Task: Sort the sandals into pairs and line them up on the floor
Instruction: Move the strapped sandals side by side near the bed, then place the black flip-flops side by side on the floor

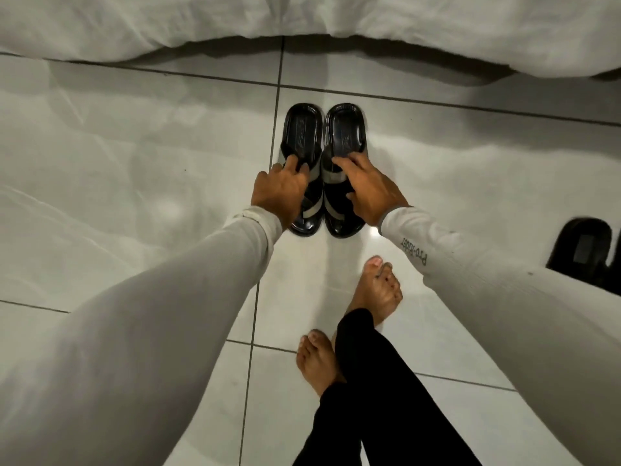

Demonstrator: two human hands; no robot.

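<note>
Two black sandals with grey straps lie side by side on the white tiled floor, heels pointing away from me. My left hand (280, 188) grips the strap of the left sandal (300, 127). On the right sandal (346, 127), my right hand (368, 190) holds the strap, fingers curled over it. Both soles rest on the tiles and nearly touch each other. At the right edge, partly cut off, lies another black sandal (586, 248).
White bedding (302, 18) hangs to the floor along the far side. My bare feet (379, 290) stand on the tiles just behind the pair. Glossy floor tiles (134, 163) stretch to the left and right.
</note>
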